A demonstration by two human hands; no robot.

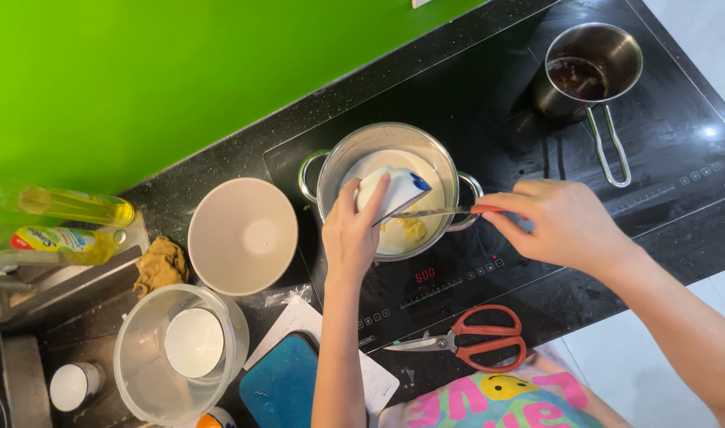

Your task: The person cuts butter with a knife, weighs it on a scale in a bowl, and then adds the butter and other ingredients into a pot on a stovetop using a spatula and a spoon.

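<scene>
Two hands (left (350,234), right (564,222)), white-blue package (394,190), knife (434,212).

1. I see a black counter (219,178) with a cooktop (679,158) set into it
2. On the cooktop: a steel pot (390,147), a small saucepan (592,67), red scissors (477,339)
3. On the counter: a beige bowl (242,235), a clear tub (144,380), a rag (161,264), a blue pad (281,384)

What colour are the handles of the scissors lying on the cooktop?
The scissors have red-orange handles, clearest in the head view, near the bottom edge.
</scene>
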